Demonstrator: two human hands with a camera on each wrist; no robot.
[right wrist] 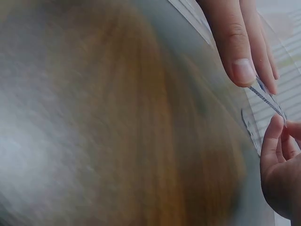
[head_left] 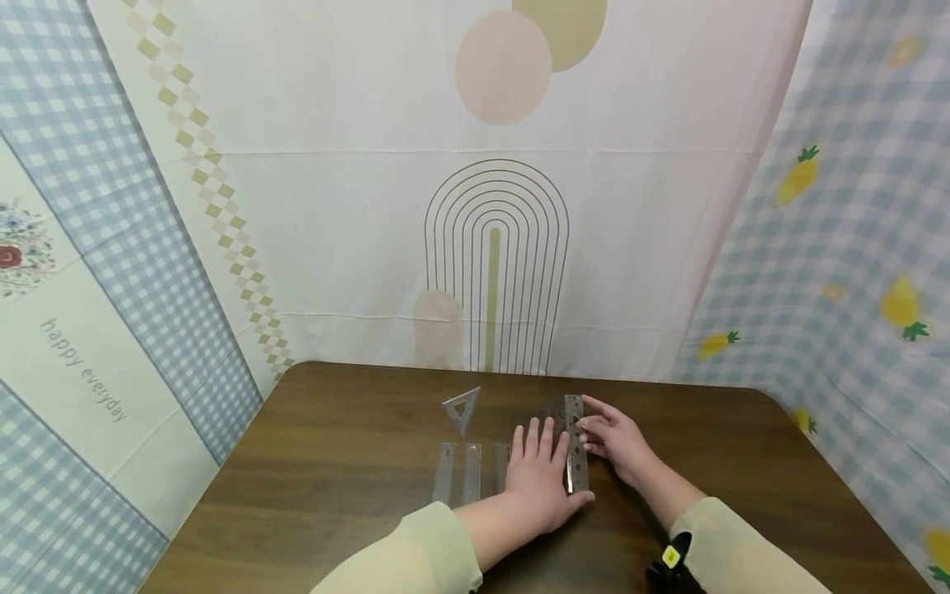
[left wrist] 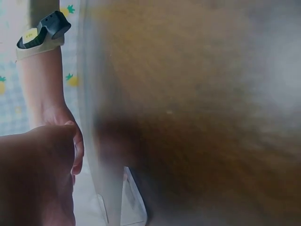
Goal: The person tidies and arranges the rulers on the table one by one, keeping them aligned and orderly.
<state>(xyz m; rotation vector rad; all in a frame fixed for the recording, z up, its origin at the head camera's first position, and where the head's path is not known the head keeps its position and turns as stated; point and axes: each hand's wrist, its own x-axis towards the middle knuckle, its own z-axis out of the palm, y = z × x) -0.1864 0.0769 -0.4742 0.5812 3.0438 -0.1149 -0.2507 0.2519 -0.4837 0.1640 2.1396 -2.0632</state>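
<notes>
A clear ruler with shaped cut-outs [head_left: 576,445] stands lengthwise between the two hands, its left edge catching the light. My left hand [head_left: 536,487] lies palm down with spread, straight fingers, the index along the ruler's left side and the thumb by its near end. From the right, my right hand [head_left: 618,441] pinches the ruler's edge near the far end with bent fingers. In the right wrist view, the ruler [right wrist: 267,100] looks tilted, between the left thumb and the right hand [right wrist: 280,169]. Another clear ruler [head_left: 501,458] is partly hidden by the left hand.
Two clear rulers [head_left: 444,472] [head_left: 472,472] lie side by side left of the hands. A clear set square [head_left: 463,410] lies beyond them. Behind the left fingers is a faint transparent piece [head_left: 552,406]. Patterned cloth [head_left: 356,247] hangs behind the brown table [head_left: 312,462].
</notes>
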